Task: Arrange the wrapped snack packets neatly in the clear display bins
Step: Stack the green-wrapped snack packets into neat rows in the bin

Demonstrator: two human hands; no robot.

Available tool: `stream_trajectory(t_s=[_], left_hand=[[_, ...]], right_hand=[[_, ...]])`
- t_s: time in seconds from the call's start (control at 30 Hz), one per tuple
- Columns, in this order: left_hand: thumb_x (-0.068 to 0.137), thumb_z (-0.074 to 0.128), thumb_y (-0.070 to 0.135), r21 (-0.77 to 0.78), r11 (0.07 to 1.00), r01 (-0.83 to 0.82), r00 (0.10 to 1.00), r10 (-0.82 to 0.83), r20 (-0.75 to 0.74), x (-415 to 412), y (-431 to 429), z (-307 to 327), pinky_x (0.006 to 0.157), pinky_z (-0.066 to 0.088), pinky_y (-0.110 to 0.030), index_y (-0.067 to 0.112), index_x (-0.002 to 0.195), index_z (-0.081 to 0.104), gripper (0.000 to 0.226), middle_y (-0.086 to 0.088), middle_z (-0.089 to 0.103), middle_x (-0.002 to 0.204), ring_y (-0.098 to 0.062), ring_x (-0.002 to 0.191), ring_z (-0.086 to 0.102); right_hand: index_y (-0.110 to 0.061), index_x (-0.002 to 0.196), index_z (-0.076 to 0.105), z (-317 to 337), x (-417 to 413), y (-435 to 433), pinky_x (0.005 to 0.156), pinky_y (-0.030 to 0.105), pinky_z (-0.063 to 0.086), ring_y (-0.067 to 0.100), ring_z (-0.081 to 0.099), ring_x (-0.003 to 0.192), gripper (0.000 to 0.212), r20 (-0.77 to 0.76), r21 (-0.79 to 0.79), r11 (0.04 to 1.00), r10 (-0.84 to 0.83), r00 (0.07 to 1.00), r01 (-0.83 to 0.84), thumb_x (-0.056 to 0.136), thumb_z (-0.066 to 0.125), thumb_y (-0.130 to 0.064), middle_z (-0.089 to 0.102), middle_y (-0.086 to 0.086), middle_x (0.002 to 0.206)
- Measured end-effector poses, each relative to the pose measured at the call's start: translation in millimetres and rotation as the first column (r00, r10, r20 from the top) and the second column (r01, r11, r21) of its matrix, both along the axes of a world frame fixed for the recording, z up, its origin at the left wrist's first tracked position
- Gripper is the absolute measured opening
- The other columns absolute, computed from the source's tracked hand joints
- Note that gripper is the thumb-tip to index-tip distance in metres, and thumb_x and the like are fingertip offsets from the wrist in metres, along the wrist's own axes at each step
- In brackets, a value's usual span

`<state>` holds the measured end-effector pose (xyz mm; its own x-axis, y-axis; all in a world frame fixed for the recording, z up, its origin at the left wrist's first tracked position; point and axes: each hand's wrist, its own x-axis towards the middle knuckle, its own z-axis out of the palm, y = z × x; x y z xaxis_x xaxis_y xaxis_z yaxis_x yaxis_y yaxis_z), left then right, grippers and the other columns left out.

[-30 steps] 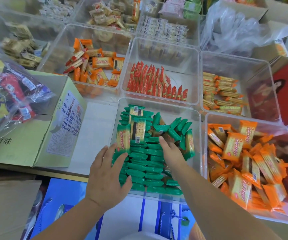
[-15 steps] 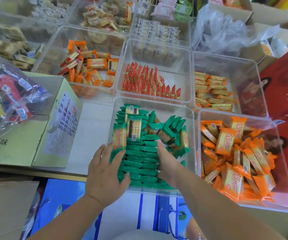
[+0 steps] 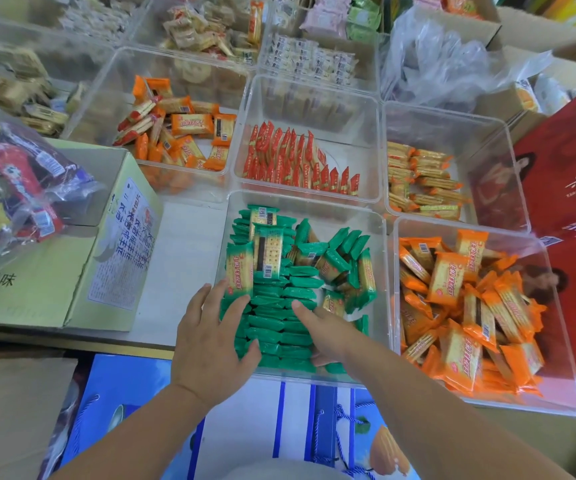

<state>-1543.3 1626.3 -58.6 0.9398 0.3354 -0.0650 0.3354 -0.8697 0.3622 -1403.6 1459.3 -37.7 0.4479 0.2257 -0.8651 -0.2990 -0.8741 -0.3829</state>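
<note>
Risk check, biggest first. The clear bin at lower centre of the frame sits with its near edge at the counter's lip. Shove the stack toward yourself and I'd expect the whole bin to slide off (nothing visible stops it).

The green packet row stands on edge down the bin's left half. Squeeze it unevenly from the two sides and it likely buckles upward in the middle. The loose green pile in the bin's upper right leans on the row, so it can slump into any gap you open. Three flat packets lie on top of the row's far end and will probably slip off if the row shifts.

Grip: your left hand is spread, with fingers flat on the row's left flank and thumb against the packets, clamping nothing. Your right hand presses the right flank with fingers extended, tips hidden among packets. I see nothing pinched.
</note>
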Motion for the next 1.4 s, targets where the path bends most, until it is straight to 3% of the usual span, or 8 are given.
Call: stream_trajectory(t_s=[0.17, 0.27, 0.37, 0.53, 0.8, 1.03, 1.2, 1.4], left_hand=[[0.077, 0.053, 0.056, -0.035, 0.999, -0.025, 0.999, 0.027, 0.036, 0.7, -1.1, 2.5, 0.105, 0.043, -0.055, 0.016, 0.137, 0.057, 0.073, -0.014, 0.038, 0.153, -0.039, 0.136, 0.037], [0.076, 0.053, 0.059, -0.051, 0.996, -0.069, 0.994, 0.073, 0.085, 0.8, -2.3, 3.5, 0.108, 0.035, -0.054, 0.019, 0.139, 0.053, 0.074, -0.012, 0.034, 0.155, -0.035, 0.138, 0.034], [0.078, 0.053, 0.059, -0.05, 0.992, -0.114, 0.983, 0.12, 0.137, 14.2, -0.4, 7.2, 0.11, 0.029, -0.053, 0.019, 0.138, 0.051, 0.072, -0.014, 0.032, 0.156, -0.036, 0.139, 0.033], [0.082, 0.066, 0.057, -0.085, 0.981, -0.176, 0.984, 0.178, 0.017, 49.8, 10.2, 5.6, 0.111, 0.034, -0.054, 0.029, 0.152, 0.03, 0.084, -0.007, 0.011, 0.165, -0.033, 0.144, 0.027], [0.077, 0.063, 0.064, 0.045, 0.991, -0.126, 0.992, 0.125, 0.019, 52.6, 11.4, -6.1, 0.089, 0.053, -0.045, 0.026, 0.148, 0.033, 0.086, -0.011, 0.025, 0.16, -0.031, 0.125, 0.045], [0.077, 0.058, 0.067, 0.053, 0.991, -0.126, 0.992, 0.126, 0.004, 52.3, 11.0, -5.4, 0.089, 0.053, -0.043, 0.027, 0.147, 0.032, 0.085, -0.009, 0.024, 0.16, -0.029, 0.125, 0.045], [0.077, 0.055, 0.068, 0.062, 0.99, -0.124, 0.992, 0.124, -0.002, 52.7, 10.7, -4.7, 0.087, 0.054, -0.042, 0.027, 0.146, 0.034, 0.083, -0.009, 0.024, 0.16, -0.029, 0.124, 0.046], [0.076, 0.052, 0.07, 0.075, 0.989, -0.129, 0.991, 0.131, -0.016, 54.2, 10.7, -4.0, 0.084, 0.055, -0.041, 0.027, 0.145, 0.036, 0.083, -0.009, 0.024, 0.159, -0.027, 0.122, 0.045]], right_hand=[[-0.018, 0.138, 0.052, 8.3, 10.1, -9.0, 0.083, 0.037, 0.061, 0.027, 0.072, 0.093, 0.071, -0.1, 0.089, 0.986, -0.134, 0.986, 0.143, 0.092, 0.044, -0.072, 0.06, 0.016, 0.13], [-0.021, 0.088, 0.062, 15.1, 33.0, -9.4, 0.077, 0.04, 0.058, 0.024, 0.068, 0.082, 0.05, 0.437, -0.121, 0.948, 0.317, 0.842, -0.295, 0.1, 0.036, -0.062, 0.066, 0.005, 0.087], [-0.026, 0.121, 0.061, 17.7, 68.0, 0.4, 0.084, 0.033, 0.057, 0.013, 0.062, 0.099, 0.029, 0.707, -0.054, 0.963, 0.225, 0.671, -0.266, 0.099, 0.055, -0.043, 0.066, -0.005, 0.114], [-0.027, 0.152, 0.037, 11.9, 126.5, 33.1, 0.113, 0.034, 0.035, 0.021, 0.04, 0.139, 0.07, 0.768, -0.149, 0.806, 0.459, 0.446, -0.574, 0.09, 0.07, -0.021, 0.039, -0.003, 0.156], [-0.014, 0.157, 0.024, -19.2, 144.9, 62.6, 0.112, 0.039, 0.037, 0.028, 0.038, 0.133, 0.097, 0.628, -0.438, 0.47, 0.77, 0.113, -0.766, 0.076, 0.077, -0.018, 0.038, 0.004, 0.153], [-0.012, 0.14, 0.045, -26.0, 147.0, 54.5, 0.099, 0.039, 0.046, 0.024, 0.048, 0.114, 0.083, 0.629, -0.492, 0.481, 0.773, 0.085, -0.726, 0.071, 0.079, -0.045, 0.058, 0.003, 0.123], [-0.018, 0.139, 0.051, -27.8, 146.4, 44.6, 0.095, 0.039, 0.048, 0.027, 0.055, 0.118, 0.069, 0.613, -0.328, 0.545, 0.744, 0.265, -0.772, 0.077, 0.081, -0.029, 0.043, 0.002, 0.144], [-0.023, 0.151, 0.034, -27.9, 147.8, 49.1, 0.094, 0.044, 0.05, 0.03, 0.051, 0.116, 0.098, 0.486, -0.432, 0.434, 0.85, 0.202, -0.791, 0.068, 0.083, -0.004, 0.029, -0.003, 0.159]])
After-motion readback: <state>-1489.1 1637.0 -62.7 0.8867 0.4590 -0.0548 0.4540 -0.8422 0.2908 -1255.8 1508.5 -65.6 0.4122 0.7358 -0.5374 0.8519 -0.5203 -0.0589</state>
